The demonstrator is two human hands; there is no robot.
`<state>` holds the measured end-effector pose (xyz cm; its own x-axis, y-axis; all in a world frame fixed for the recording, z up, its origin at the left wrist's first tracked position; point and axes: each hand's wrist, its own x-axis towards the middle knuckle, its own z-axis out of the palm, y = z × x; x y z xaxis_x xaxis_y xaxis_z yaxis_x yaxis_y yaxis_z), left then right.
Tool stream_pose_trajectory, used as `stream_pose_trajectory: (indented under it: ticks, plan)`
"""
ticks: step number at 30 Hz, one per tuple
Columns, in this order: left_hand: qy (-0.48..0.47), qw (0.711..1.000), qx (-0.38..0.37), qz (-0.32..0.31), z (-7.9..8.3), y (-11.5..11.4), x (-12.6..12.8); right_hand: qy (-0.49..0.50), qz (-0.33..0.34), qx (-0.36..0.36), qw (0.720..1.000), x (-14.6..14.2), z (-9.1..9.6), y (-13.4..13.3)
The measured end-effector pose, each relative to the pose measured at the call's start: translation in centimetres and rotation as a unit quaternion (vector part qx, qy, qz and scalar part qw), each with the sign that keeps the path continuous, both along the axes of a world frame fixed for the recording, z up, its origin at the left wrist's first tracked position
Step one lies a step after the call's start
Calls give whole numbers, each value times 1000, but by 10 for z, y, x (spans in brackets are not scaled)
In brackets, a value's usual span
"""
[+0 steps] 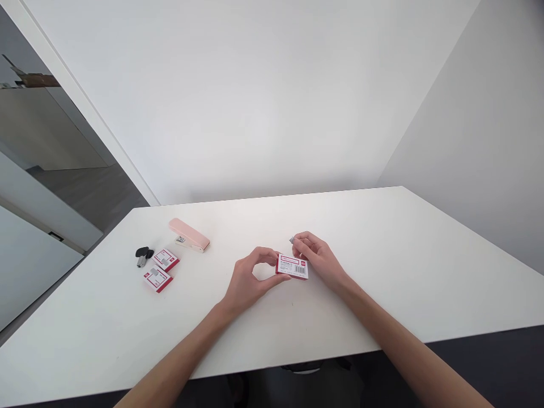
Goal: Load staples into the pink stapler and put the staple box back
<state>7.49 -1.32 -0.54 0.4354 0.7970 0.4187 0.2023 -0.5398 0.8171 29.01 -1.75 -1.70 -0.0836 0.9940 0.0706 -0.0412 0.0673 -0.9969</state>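
My left hand pinches the left end of a small red and white staple box that lies near the middle of the white table. My right hand rests just behind the box's right end. Its fingertips pinch a small grey strip of staples above the box. Both hands are closed in pinches.
At the left of the table lie a pink stapler, two more red and white staple boxes and a small black staple remover. White walls stand behind the table, whose near edge runs below my forearms.
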Motion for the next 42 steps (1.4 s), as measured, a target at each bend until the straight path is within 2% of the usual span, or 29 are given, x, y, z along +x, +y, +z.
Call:
stream_pose_trajectory:
  ticks: [4,9,25,33,42]
  plan:
    - [-10,999,-20,32,4,1,0,22,-2,1,1000,2,0,0]
    - [-22,995,-80,62,9,4,-2,42,-3,8,999,3,-1,1]
    - [-91,973,-196,87,8,13,-6,123,37,-35,991,8,-2,2]
    - [-15,974,-205,97,12,11,-5,117,77,-31,990,7,1,-1]
    - [20,973,-210,94,10,11,-5,69,71,-16,995,7,4,-3]
